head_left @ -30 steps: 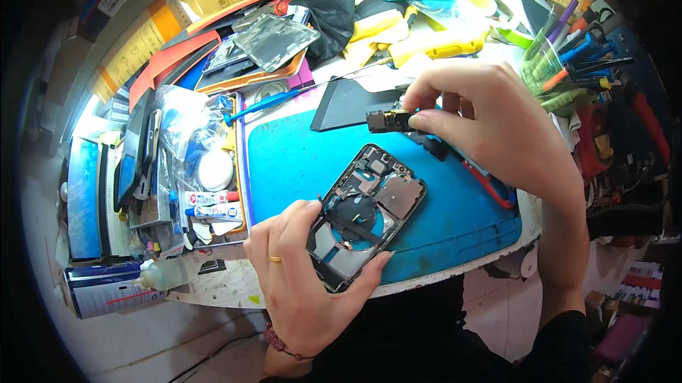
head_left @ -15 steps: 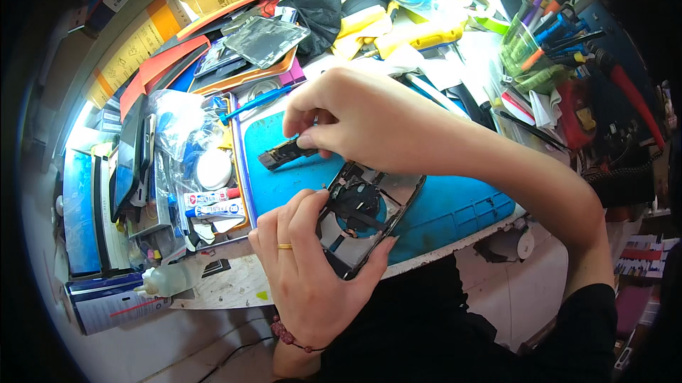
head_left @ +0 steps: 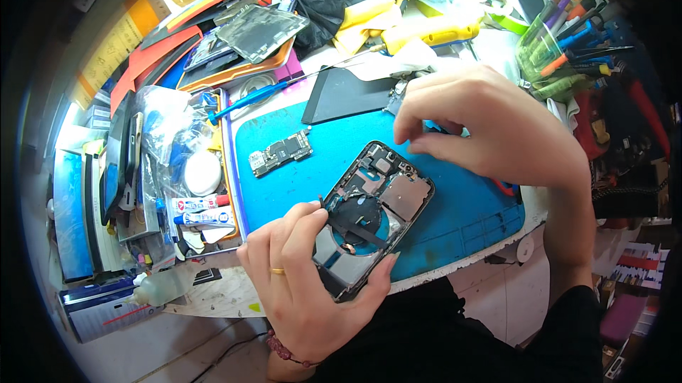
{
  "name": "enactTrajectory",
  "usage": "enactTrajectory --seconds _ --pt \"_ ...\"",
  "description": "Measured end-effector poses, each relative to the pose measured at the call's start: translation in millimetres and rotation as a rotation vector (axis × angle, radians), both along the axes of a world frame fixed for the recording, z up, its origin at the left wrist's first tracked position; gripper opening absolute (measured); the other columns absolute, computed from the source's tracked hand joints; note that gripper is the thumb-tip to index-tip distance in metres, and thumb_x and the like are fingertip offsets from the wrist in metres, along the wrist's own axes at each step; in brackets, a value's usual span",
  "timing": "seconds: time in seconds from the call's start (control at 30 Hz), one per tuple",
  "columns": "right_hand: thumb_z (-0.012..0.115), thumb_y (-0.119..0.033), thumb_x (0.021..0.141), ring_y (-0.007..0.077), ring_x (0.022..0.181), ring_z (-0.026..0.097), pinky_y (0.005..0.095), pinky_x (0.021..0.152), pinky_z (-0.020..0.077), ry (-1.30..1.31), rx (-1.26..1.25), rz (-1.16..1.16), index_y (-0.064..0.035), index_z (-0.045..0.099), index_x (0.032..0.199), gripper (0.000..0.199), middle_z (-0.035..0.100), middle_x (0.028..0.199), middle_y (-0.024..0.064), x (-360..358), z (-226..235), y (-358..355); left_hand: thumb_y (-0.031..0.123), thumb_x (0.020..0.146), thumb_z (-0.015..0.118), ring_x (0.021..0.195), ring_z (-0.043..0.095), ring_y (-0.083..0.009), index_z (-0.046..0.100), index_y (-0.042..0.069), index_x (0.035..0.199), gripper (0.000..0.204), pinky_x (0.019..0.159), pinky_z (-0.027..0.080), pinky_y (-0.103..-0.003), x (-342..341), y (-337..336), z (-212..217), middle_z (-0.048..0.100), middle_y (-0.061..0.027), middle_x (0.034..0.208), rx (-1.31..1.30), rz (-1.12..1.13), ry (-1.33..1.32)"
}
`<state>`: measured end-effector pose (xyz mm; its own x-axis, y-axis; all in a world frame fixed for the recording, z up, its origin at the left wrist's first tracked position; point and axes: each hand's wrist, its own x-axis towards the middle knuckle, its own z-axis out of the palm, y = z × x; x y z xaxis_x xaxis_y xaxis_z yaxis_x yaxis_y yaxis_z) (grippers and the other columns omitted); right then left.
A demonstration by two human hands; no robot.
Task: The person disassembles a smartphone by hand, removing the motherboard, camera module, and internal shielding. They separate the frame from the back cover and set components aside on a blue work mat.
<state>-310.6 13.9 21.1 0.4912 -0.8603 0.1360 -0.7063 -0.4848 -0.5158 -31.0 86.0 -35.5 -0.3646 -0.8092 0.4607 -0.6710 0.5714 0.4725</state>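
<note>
My left hand (head_left: 312, 262) grips an opened phone housing (head_left: 398, 202) by its lower end, tilted over the blue mat (head_left: 273, 198). Inside the housing show a round black coil, a dark ribbon strip and silvery plates. A populated phone circuit board (head_left: 281, 153) lies flat on the mat, left of the housing. Over the mat's far right part hangs my right hand (head_left: 469, 120), its fingers curved and the thumb slightly apart, with nothing visible in its fingertips. Just left of it lies a dark flat panel (head_left: 347, 95) with small parts at its right end.
A blue screwdriver (head_left: 245, 101) lies along the mat's far left edge. Left stands a tray with bags, a white round lid (head_left: 202, 173) and glue tubes (head_left: 202, 211). Phone parts (head_left: 261, 31) pile up at the back; a tool cup (head_left: 543, 49) stands at right.
My right hand has let go of the circuit board, which now lies on the mat, and has moved right. The dark panel and the housing's upper end have come into sight.
</note>
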Motion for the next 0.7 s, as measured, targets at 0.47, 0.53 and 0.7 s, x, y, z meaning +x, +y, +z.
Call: enactTrajectory --seconds 0.47,0.53,0.7 --pt "0.082 0.008 0.076 0.0219 0.079 0.066 0.0352 0.063 0.0492 -0.124 -0.073 0.16 -0.0075 0.069 0.097 0.029 0.066 0.098 0.0061 2 2 8 0.062 0.091 0.091 0.107 0.069 -0.0343 0.068 -0.001 0.129 0.078 0.092 0.054 -0.045 6 3 -9 0.08 -0.0202 0.123 0.015 0.07 0.151" --pt "0.084 0.008 0.076 0.0186 0.078 0.066 0.0324 0.06 0.049 -0.135 -0.106 0.136 -0.0075 0.071 0.095 0.027 0.069 0.098 0.0049 3 2 7 0.066 0.089 0.09 0.108 0.07 -0.0348 0.067 -0.001 0.132 0.082 0.092 0.056 -0.045 5 4 -10 0.08 -0.0205 0.123 0.027 0.095 0.214" --pt "0.087 0.006 0.078 0.0133 0.077 0.068 0.0274 0.056 0.0495 -0.155 -0.143 0.078 -0.0066 0.075 0.094 0.024 0.075 0.1 0.0039 4 4 6 0.047 0.085 0.1 0.108 0.073 -0.0359 0.066 0.0 0.132 0.075 0.094 0.059 -0.046 8 6 0 0.079 -0.0211 0.122 0.102 0.085 0.214"
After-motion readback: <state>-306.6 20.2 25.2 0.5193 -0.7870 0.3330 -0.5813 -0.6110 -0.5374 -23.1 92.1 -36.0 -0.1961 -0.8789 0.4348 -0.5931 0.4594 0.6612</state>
